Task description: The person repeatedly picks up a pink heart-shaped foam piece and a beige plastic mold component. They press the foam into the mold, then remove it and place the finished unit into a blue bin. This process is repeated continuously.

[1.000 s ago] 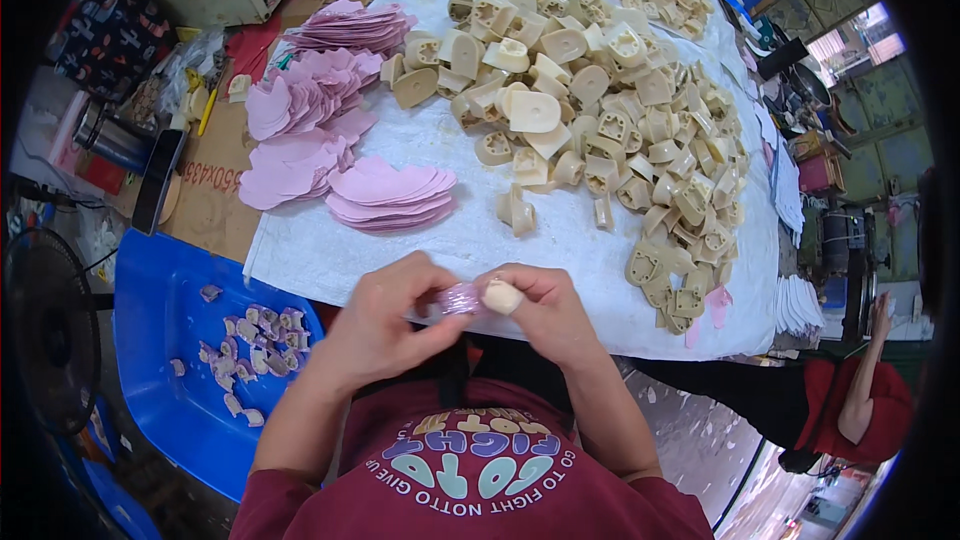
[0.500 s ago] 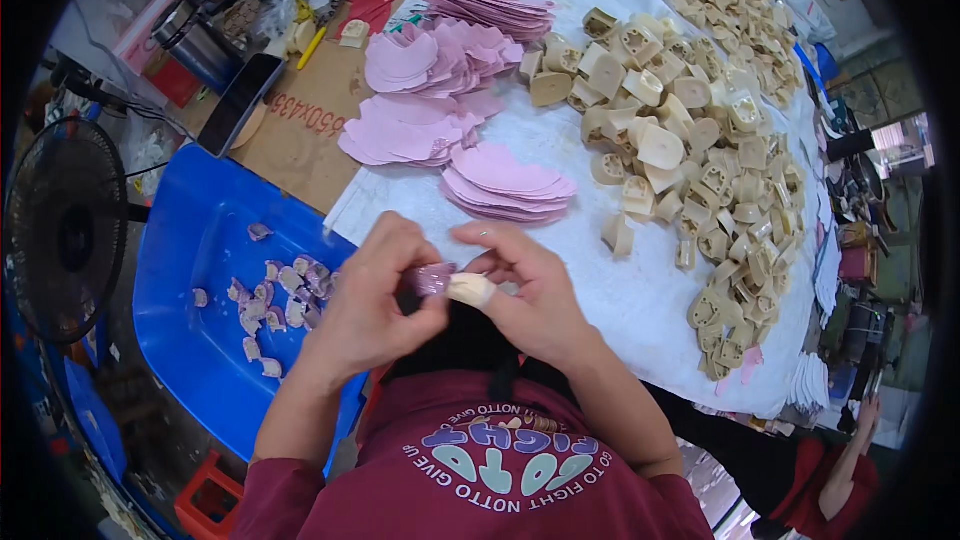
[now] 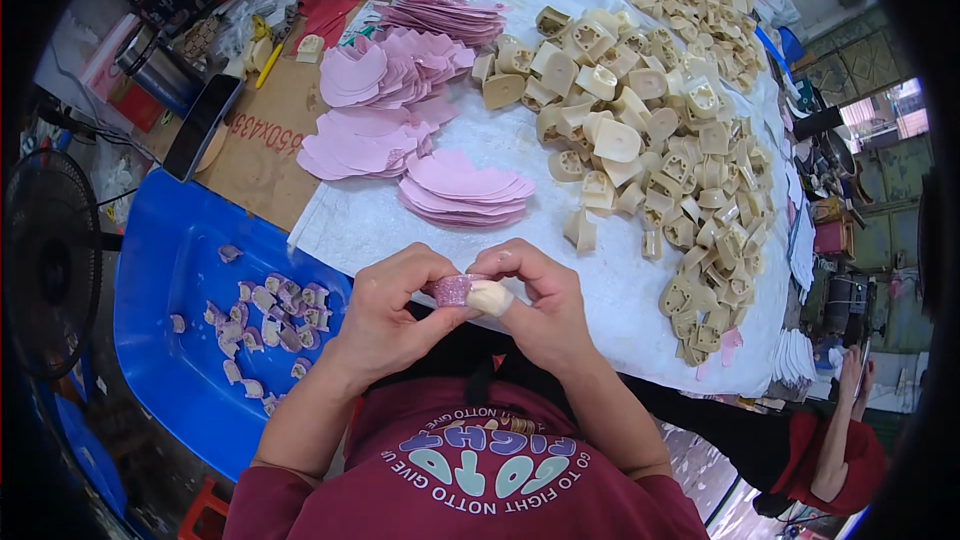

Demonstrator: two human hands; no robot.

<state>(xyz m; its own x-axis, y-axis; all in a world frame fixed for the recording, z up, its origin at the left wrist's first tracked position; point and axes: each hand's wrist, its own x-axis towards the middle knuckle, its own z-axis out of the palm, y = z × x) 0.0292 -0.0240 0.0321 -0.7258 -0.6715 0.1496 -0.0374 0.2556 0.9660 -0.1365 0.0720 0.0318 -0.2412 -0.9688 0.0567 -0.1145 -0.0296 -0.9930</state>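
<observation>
Both hands are meeting close to the chest, just off the near edge of the white-covered table (image 3: 520, 190). The left hand (image 3: 385, 315) and the right hand (image 3: 540, 300) are pinching together one small beige heel block (image 3: 487, 296), half wrapped in glittery pink material (image 3: 452, 290) (fingers closed on it). Stacks of pink cut pieces (image 3: 460, 185) are lying near that edge, and beige blocks (image 3: 650, 140) are crowding the right side.

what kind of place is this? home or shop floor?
Likely a small workshop doing piecework by hand: a white-covered table heaped with beige moulded blocks, stacks of pink cut pieces, and a blue tray of finished wrapped parts.
</observation>
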